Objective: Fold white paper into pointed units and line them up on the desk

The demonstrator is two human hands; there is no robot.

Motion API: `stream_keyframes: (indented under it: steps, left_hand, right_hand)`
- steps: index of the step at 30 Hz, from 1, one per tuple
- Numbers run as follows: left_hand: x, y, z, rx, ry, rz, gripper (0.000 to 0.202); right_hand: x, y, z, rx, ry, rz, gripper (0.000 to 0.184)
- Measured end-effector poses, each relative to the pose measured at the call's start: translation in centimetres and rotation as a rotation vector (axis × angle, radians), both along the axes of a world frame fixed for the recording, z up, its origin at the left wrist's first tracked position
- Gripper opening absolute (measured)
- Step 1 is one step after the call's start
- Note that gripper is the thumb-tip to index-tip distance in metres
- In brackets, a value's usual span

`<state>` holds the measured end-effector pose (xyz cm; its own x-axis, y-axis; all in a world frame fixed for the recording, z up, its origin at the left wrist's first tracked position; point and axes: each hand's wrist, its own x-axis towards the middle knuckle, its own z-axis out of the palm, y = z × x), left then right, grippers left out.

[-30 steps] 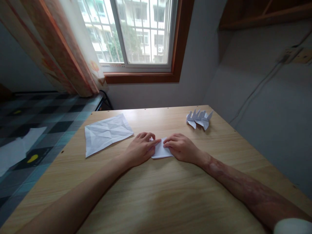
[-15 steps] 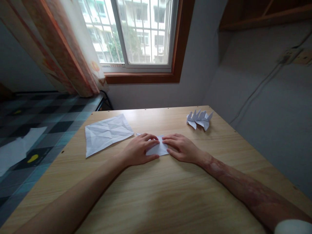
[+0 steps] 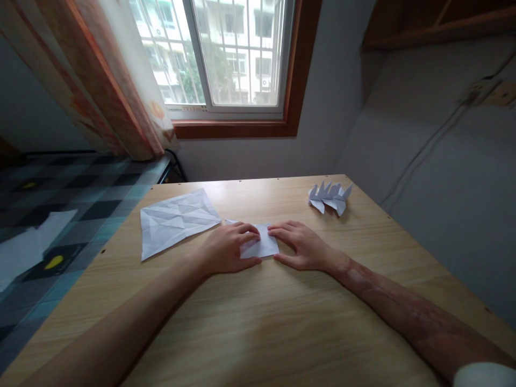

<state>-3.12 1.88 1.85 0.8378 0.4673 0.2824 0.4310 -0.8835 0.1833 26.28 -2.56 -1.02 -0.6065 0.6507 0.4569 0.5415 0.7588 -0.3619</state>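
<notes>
A small folded sheet of white paper [image 3: 266,243] lies flat on the table between my hands. My left hand [image 3: 229,247] rests over its left part, fingers on the paper and thumb stretched along the near edge. From the other side my right hand [image 3: 303,246] touches the paper's right edge with its fingertips, thumb apart at the near right corner. Both hands have their fingers apart. The paper's left side is partly hidden beneath my left hand.
A creased white sheet [image 3: 177,220] lies at the table's left. Several pointed folded paper pieces [image 3: 330,198] sit together at the back right. The wooden table [image 3: 266,322] stands beside a checked bed [image 3: 92,185] with white paper [image 3: 24,250] on it.
My fingers have shifted slightly on the paper. My right thumb has moved toward the near edge, and more of the paper's middle shows between my hands.
</notes>
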Motion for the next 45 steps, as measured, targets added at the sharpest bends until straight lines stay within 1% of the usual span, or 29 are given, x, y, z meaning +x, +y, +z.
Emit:
stream_keyframes:
  steps: [3, 6, 12, 15, 17, 22, 27, 29, 33, 35, 36, 39, 41, 43, 45]
  left_hand:
    - [0.2, -0.3, 0.0, 0.002, -0.001, 0.048, 0.037]
    - [0.4, -0.6, 0.2, -0.009, -0.006, 0.057, 0.032]
    - [0.7, -0.9, 1.6, -0.081, -0.025, 0.038, 0.024]
    - [0.7, -1.0, 2.1, -0.160, -0.026, 0.012, 0.025]
    - [0.7, -1.0, 2.3, -0.194, -0.031, 0.025, 0.027]
    - [0.7, -1.0, 2.4, -0.226, -0.020, 0.055, 0.030]
    - [0.6, -1.1, 2.5, -0.199, 0.002, 0.039, 0.033]
    - [0.6, -1.1, 2.4, -0.192, 0.001, 0.045, 0.033]
    - [0.9, -1.2, 1.7, -0.168, -0.002, 0.097, 0.031]
    - [1.1, -1.3, 1.2, -0.132, 0.003, 0.124, 0.031]
    - [1.2, -1.4, 1.0, -0.109, 0.006, 0.139, 0.028]
    - [1.5, -1.7, 0.4, -0.044, 0.023, 0.167, 0.011]
    - [1.6, -1.8, 0.4, -0.014, 0.046, 0.156, 0.013]
    - [1.6, -1.8, 0.5, -0.002, 0.061, 0.143, 0.016]
    - [1.5, -1.9, 0.8, -0.004, 0.054, 0.158, 0.016]
  right_hand:
    - [0.0, 0.0, -0.1, -0.002, -0.008, -0.007, 0.056]
    - [0.0, 0.1, -0.2, 0.003, -0.004, -0.006, 0.057]
    - [0.0, 0.1, -0.1, 0.001, -0.005, -0.010, 0.054]
    - [-0.1, 0.0, 0.0, 0.007, 0.004, -0.007, 0.052]
    - [-0.1, 0.0, 0.1, 0.006, 0.006, -0.005, 0.051]
    - [-0.1, 0.1, -0.2, 0.001, -0.009, -0.016, 0.043]
    - [0.0, 0.2, -0.4, 0.016, -0.025, -0.011, 0.048]
    - [0.0, 0.1, -0.4, 0.023, -0.018, -0.015, 0.047]
    - [-0.2, 0.0, -0.2, 0.026, 0.001, -0.032, 0.039]
    - [-0.2, 0.0, -0.2, 0.023, 0.003, -0.031, 0.039]
    - [-0.2, 0.0, -0.2, 0.020, -0.001, -0.029, 0.041]
    - [-0.2, -0.1, -0.2, 0.030, 0.001, -0.028, 0.053]
    - [-0.3, -0.2, -0.3, 0.060, 0.046, -0.054, 0.058]
    - [-0.3, -0.3, -0.3, 0.098, 0.118, -0.097, 0.053]
    - [-0.4, -0.4, -0.4, 0.129, 0.169, -0.124, 0.041]
